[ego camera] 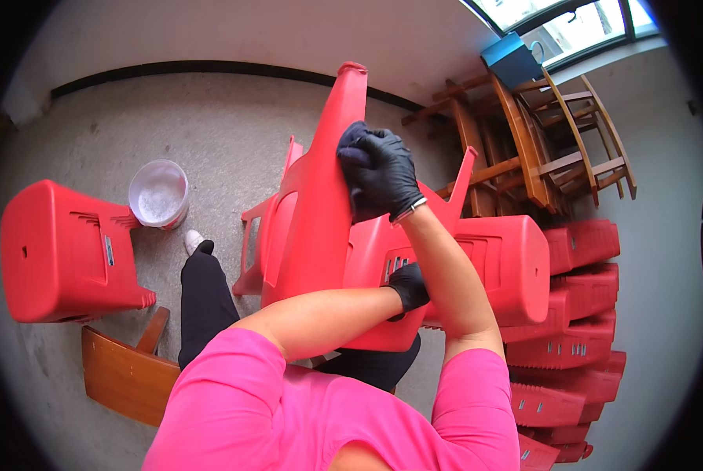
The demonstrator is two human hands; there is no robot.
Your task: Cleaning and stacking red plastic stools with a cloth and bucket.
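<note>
A red plastic stool (316, 235) lies tilted across my lap, one leg pointing up and away from me. My right hand (384, 171), in a black glove, grips a dark cloth (354, 144) pressed against the edge of that leg. Lower down, my left hand (409, 287), also black-gloved, is at the slotted side of the stool; its fingers are partly hidden, so its hold is unclear. Just beyond my right forearm is another red plastic stool (499, 271), lying on its side.
Red stools (30, 253) stand at left beside a white bucket (159, 194) of sudsy water. Wooden chairs (522, 147) are piled at the back right under a blue container (513, 59). Stacked red stools (587, 347) line the right; a wooden chair back (127, 377) is lower left.
</note>
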